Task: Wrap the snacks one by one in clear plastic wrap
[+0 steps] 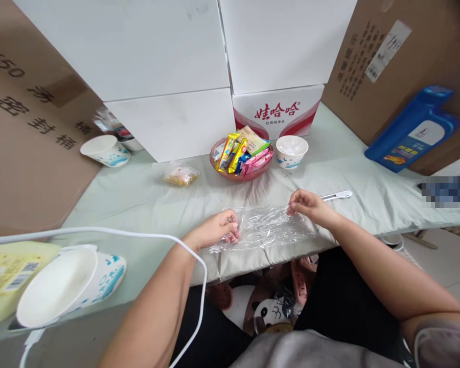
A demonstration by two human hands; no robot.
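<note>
A crinkled sheet of clear plastic wrap (266, 227) lies flat on the pale green table cloth (138, 204) near the front edge. My left hand (218, 230) pinches the sheet's left end. My right hand (308, 204) pinches its upper right corner. The sheet is stretched between the two hands.
Behind the wrap stand a pink bowl of wrapped snacks (241, 156), a white paper bowl (292, 151) and a small bagged item (181, 175). A white pen-like tool (337, 195) lies right. Paper bowls (105, 150) (67, 286), a white cable (138, 237), a blue bottle (414, 130) and stacked boxes (168, 76) surround the table.
</note>
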